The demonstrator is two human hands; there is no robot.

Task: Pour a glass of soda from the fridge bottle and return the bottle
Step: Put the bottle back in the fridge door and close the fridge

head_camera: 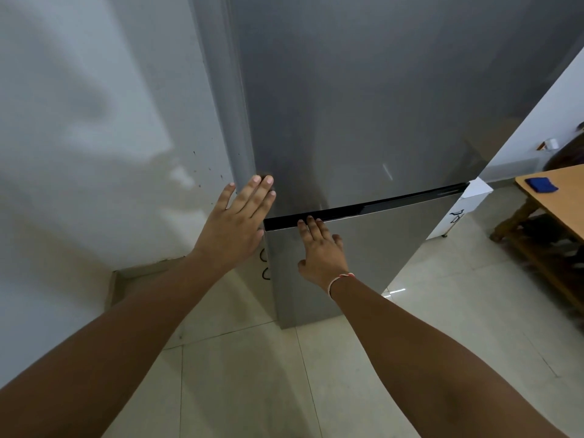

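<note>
Steel-grey doors fill most of the view, and both hands are on them. Fingers of the left hand (240, 216) lie straight and slightly spread, their tips flat against the lower left corner of the upper door (363, 99), right at its rounded edge; nothing is held in that hand. Fingers of the right hand (320, 251) are also fairly straight, and their tips reach the black gap (373, 207) between the two doors, at the top edge of the lower door (347, 260); whether they hook into the gap or only touch it cannot be told, and the thumb sticks out to the left. A pale thread band (339, 279) circles the right wrist. Both bare forearms run back from the fridge toward the bottom corners of the view. Both doors of the fridge (395, 137) sit closed, so the soda bottle is out of sight and its place cannot be told; no glass shows either. Left of the fridge stands a white wall (94, 121) with some dark specks near the fridge's edge. Below the fridge spreads a floor (284, 374) of pale tiles. Right of the fridge, well apart from it, is the corner of a wooden table (562, 197) with a blue cloth (541, 184) lying on it, and a white box (464, 203) stands against the fridge's right side.
</note>
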